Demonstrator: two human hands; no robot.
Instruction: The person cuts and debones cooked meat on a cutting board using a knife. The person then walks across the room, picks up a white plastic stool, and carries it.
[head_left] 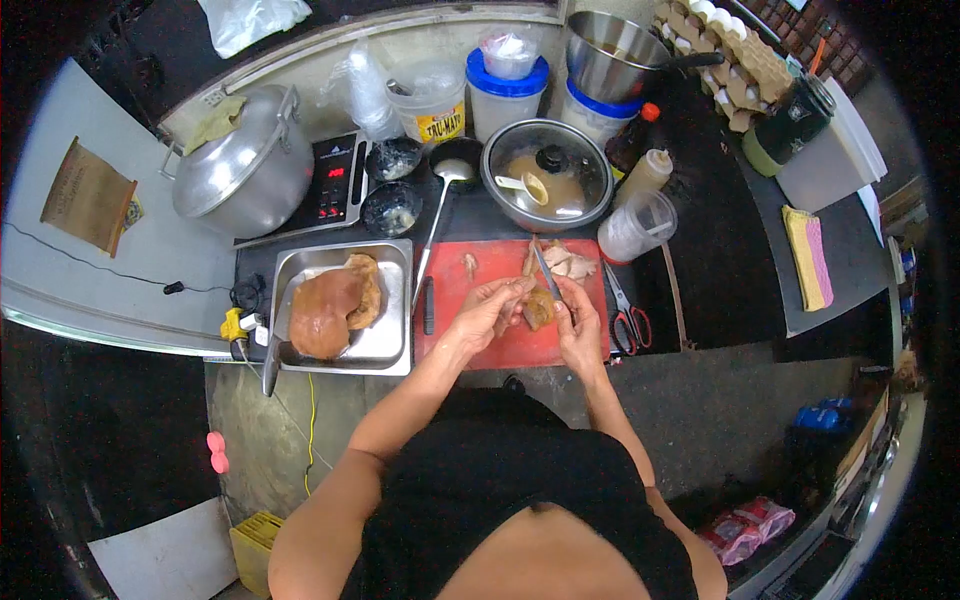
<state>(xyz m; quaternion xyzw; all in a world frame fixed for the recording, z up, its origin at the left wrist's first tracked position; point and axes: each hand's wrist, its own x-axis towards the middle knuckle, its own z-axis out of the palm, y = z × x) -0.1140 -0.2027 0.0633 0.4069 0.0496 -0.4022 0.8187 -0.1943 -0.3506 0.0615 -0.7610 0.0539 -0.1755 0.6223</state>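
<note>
My right hand (579,322) is closed around the handle of a knife (547,268), its blade slanting up and away over the red cutting board (470,348). Close to the blade, the fingers of my left hand (490,312) are pinched together at a small piece of meat (529,264), partly hidden by the fingertips. A browned chunk of meat (539,309) shows between both hands, above the board. Pale sliced meat (572,262) lies at the board's far right, and a small scrap (470,265) rests at its far left.
Left of the board, a steel tray (402,300) holds large browned meat pieces (325,308). Scissors (627,315) lie to the right. Behind stand a lidded bowl (547,175), a ladle (440,205), a plastic container (638,226), an induction cooker (335,180) and a big pot (245,165).
</note>
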